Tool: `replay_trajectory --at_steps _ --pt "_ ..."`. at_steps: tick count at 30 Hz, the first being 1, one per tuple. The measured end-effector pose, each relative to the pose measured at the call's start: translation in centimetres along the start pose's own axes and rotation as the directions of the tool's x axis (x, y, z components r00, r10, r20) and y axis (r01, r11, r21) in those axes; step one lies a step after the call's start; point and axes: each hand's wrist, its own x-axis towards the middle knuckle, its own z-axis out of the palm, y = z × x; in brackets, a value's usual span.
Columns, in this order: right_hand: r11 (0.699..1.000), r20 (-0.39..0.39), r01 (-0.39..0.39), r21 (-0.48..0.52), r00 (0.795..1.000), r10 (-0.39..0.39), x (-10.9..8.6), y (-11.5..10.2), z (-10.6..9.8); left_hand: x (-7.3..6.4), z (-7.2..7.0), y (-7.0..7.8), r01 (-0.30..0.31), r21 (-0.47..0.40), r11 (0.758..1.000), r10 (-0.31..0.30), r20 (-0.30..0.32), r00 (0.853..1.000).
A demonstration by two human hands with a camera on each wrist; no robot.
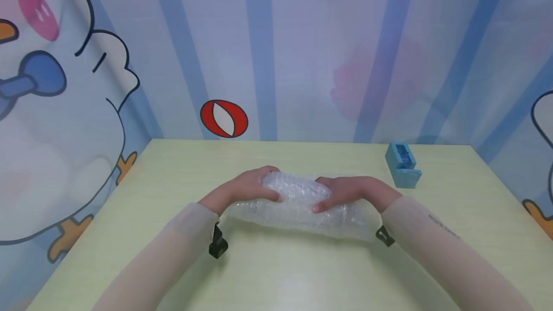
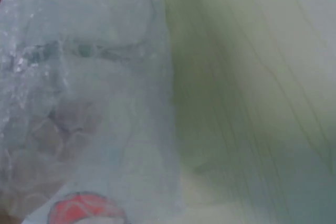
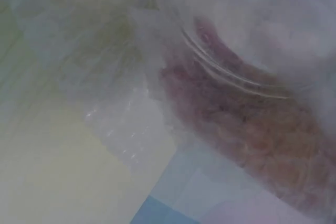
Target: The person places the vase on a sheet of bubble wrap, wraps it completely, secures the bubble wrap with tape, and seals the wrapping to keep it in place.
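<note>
A clear bubble wrap bundle lies sideways above or on the table; I cannot tell whether it touches the top. My left hand grips its left part, thumb on the near side and fingers over the far side. Farther right, my right hand holds it the same way, with its thumb pressed on the wrap. In the left wrist view the bubble wrap fills the left half. Through the bubble wrap in the right wrist view, fingers show blurred beside a curved clear edge. What the wrap encloses is unclear.
A blue tape dispenser stands at the back right of the pale wooden table. Behind the table hangs a striped cartoon backdrop. Black wrist camera mounts hang under both sleeves.
</note>
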Motion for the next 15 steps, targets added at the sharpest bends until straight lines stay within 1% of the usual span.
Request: replay_trajectory --at_steps 4,7,11,14,15 --pt "1.000 -0.026 -0.005 0.000 1.000 0.005 -0.03 0.26 -0.10 0.32 -0.29 0.09 0.010 -0.023 1.000 -0.009 0.012 1.000" --pt "1.000 -0.051 0.000 -0.029 0.999 -0.001 -0.13 0.18 -0.10 0.38 -0.46 -0.01 0.019 -0.037 0.999 -0.018 0.016 1.000" --pt "0.999 -0.065 0.002 -0.047 0.998 -0.005 -0.26 0.18 -0.16 0.38 -0.54 -0.13 0.026 -0.028 0.999 -0.025 0.024 0.999" --pt "1.000 -0.062 0.007 -0.027 0.998 -0.008 -0.26 0.31 -0.23 0.35 -0.59 -0.04 0.024 -0.022 0.999 -0.023 0.032 0.999" --pt "1.000 -0.078 0.015 -0.025 0.997 -0.017 -0.28 0.31 -0.17 0.35 -0.61 0.02 0.024 -0.020 1.000 -0.023 0.035 0.999"
